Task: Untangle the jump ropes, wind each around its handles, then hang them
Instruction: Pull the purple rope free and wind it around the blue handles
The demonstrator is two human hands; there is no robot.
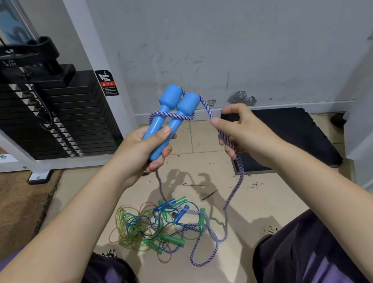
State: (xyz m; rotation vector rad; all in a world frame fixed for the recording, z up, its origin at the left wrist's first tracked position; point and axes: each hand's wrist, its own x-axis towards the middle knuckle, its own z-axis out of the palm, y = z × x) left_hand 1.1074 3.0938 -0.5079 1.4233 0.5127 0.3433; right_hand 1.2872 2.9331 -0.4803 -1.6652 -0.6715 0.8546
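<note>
Above the floor (204,138), your left hand (142,148) clamps both blue handles (175,111) together; your right hand's (242,129) fingers pinch the braided rope (229,144), one turn wound. You're mid-winding: next, lead another loop round, drawing slack off the pile (160,227).

A single head-worn wide-angle camera looks forward and down, close over the hands, toward floor (251,194) and wall (234,22).
</note>
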